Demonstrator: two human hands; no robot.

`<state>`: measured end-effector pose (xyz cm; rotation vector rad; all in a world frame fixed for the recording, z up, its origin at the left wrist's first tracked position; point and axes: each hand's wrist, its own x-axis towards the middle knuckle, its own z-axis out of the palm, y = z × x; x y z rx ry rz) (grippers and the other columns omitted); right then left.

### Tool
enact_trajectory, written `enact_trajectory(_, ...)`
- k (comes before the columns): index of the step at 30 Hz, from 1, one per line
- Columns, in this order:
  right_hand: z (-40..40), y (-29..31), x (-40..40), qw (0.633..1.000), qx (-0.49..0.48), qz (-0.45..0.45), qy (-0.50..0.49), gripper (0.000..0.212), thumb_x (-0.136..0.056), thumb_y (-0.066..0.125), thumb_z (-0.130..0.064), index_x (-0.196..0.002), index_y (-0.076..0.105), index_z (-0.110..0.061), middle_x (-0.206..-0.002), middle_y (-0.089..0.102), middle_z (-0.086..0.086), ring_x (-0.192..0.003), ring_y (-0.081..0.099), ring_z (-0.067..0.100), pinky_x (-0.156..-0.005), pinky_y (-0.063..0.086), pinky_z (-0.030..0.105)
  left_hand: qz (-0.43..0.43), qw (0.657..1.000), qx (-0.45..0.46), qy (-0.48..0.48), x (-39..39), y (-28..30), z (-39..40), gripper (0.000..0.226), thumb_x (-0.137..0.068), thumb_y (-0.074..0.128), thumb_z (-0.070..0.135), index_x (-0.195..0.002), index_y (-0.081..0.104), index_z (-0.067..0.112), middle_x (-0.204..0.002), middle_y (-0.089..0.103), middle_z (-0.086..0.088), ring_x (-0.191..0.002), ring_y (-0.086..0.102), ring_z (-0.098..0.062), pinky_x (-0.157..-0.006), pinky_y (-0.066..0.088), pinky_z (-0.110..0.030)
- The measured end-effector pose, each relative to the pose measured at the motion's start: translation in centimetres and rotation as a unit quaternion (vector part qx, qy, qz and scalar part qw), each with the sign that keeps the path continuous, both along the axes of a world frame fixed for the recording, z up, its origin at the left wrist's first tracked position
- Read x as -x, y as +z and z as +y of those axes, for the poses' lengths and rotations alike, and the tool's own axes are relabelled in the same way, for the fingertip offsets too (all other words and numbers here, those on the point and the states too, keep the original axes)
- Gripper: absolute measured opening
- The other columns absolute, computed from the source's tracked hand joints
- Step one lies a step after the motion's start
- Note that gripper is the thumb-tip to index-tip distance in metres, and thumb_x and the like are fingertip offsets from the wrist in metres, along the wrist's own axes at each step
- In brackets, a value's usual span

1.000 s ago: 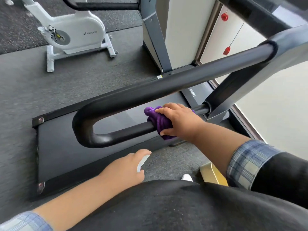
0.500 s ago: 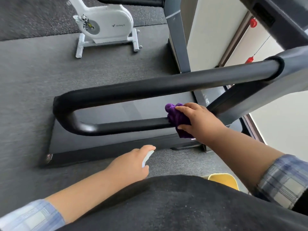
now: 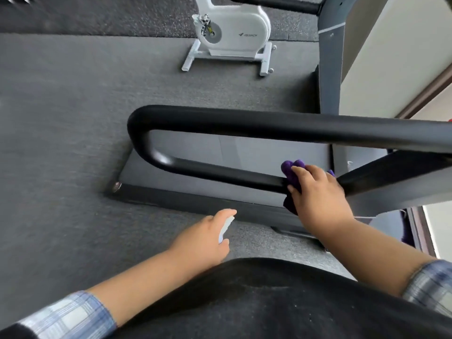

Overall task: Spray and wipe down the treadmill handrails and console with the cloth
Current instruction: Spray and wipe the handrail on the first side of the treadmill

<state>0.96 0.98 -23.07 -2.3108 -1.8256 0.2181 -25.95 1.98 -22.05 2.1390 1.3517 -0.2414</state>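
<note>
A black looped treadmill handrail (image 3: 244, 123) crosses the view, its lower bar (image 3: 220, 173) running toward the right upright. My right hand (image 3: 318, 194) grips a bunched purple cloth (image 3: 291, 171) wrapped around that lower bar near its right end. Lower down, my left hand (image 3: 203, 238) holds a small white spray bottle (image 3: 225, 228), mostly hidden in the palm, over the floor in front of the treadmill deck (image 3: 256, 152). The console is out of view.
A white exercise bike (image 3: 232, 33) stands on the grey floor beyond the treadmill. A grey upright post (image 3: 329, 69) and a second black rail rise at the top right. A beige wall and brown frame run along the right.
The view has swung left and down, so the handrail loop sits further right. My right hand stays on the cloth near the bar's right end. The left hand keeps the bottle low.
</note>
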Motion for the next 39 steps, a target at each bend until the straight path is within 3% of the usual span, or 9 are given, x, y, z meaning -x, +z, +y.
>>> enact_trajectory(7,2.1,-1.3,4.0,0.994,-0.075,0.073,0.005,0.042,-0.096,0.057,-0.033,-0.136,0.056,-0.019,-0.137,0.056,0.009,-0.12,0.051,0.038,-0.105,0.039,0.049,0.003,0.998,0.019,0.059,3.7,0.1,-0.2,0.061,-0.094,0.047,0.032,-0.146,0.017,0.044,-0.148,0.043,0.003,-0.119,0.053,-0.019,-0.083,0.04,-0.028)
enact_trajectory(17,5.9,0.1,13.2,0.993,-0.077,0.092,0.0,0.041,-0.099,0.051,-0.039,-0.137,0.055,-0.025,-0.14,0.053,0.002,-0.124,0.046,0.032,-0.107,0.035,0.048,0.023,0.998,0.016,0.06,9.4,0.7,2.4,0.061,-0.095,0.047,0.035,-0.146,0.015,0.047,-0.148,0.042,0.003,-0.117,0.054,-0.02,-0.082,0.042,-0.03)
enact_trajectory(21,8.3,1.1,17.3,0.983,-0.088,0.16,0.025,0.04,-0.099,0.052,-0.037,-0.138,0.054,-0.025,-0.141,0.053,-0.002,-0.128,0.046,0.026,-0.111,0.032,0.042,0.018,0.998,0.01,0.055,12.3,0.8,3.9,0.06,-0.095,0.047,0.035,-0.145,0.015,0.047,-0.149,0.041,0.002,-0.118,0.054,-0.022,-0.083,0.042,-0.032)
enact_trajectory(23,9.4,1.9,19.1,0.955,-0.123,0.267,0.041,0.039,-0.101,0.05,-0.033,-0.138,0.051,-0.022,-0.138,0.053,-0.003,-0.128,0.045,0.017,-0.112,0.033,0.035,0.014,0.999,0.004,0.051,13.4,0.6,4.8,0.061,-0.095,0.047,0.035,-0.145,0.016,0.048,-0.148,0.042,0.002,-0.12,0.054,-0.022,-0.086,0.043,-0.032)
enact_trajectory(26,10.3,3.7,22.4,0.87,-0.176,0.459,0.039,0.033,-0.103,0.045,-0.028,-0.136,0.046,-0.02,-0.128,0.053,-0.003,-0.122,0.048,0.005,-0.107,0.035,0.022,0.008,0.999,0.005,0.036,15.1,0.3,6.4,0.063,-0.093,0.049,0.036,-0.144,0.015,0.048,-0.147,0.043,0.004,-0.119,0.055,-0.021,-0.092,0.045,-0.033)
enact_trajectory(28,10.9,4.0,24.6,0.847,-0.191,0.494,0.051,0.034,-0.101,0.047,-0.03,-0.134,0.042,-0.022,-0.127,0.052,-0.003,-0.124,0.048,0.004,-0.107,0.035,0.019,0.002,1.0,0.014,0.024,16.2,0.1,7.5,0.063,-0.09,0.048,0.037,-0.141,0.014,0.05,-0.147,0.043,0.007,-0.118,0.056,-0.017,-0.095,0.048,-0.037)
enact_trajectory(32,12.1,3.1,26.3,0.88,-0.155,0.445,0.058,0.057,-0.086,0.069,-0.047,-0.132,0.039,-0.028,-0.131,0.054,-0.002,-0.128,0.049,0.014,-0.108,0.041,0.039,-0.01,1.0,0.028,0.002,17.9,0.0,9.6,0.063,-0.086,0.046,0.039,-0.138,0.013,0.053,-0.145,0.043,0.01,-0.117,0.056,-0.013,-0.096,0.048,-0.039)
enact_trajectory(36,12.4,3.6,25.5,0.94,-0.103,0.323,0.044,0.059,-0.08,0.077,-0.045,-0.126,0.047,-0.023,-0.123,0.054,-0.003,-0.116,0.051,0.016,-0.102,0.044,0.033,-0.021,0.999,0.034,-0.028,17.8,-0.2,11.4,0.062,-0.085,0.047,0.039,-0.137,0.015,0.054,-0.142,0.047,0.01,-0.116,0.058,-0.013,-0.094,0.049,-0.039)
enact_trajectory(39,12.6,4.1,24.8,0.982,-0.048,0.161,0.088,0.059,-0.082,0.073,-0.05,-0.128,0.049,-0.021,-0.127,0.051,-0.001,-0.112,0.051,0.025,-0.095,0.046,0.04,-0.028,0.996,0.032,-0.082,16.0,0.1,12.4,0.056,-0.084,0.046,0.035,-0.131,0.022,0.054,-0.123,0.053,0.013,-0.104,0.06,-0.013,-0.086,0.052,-0.041)
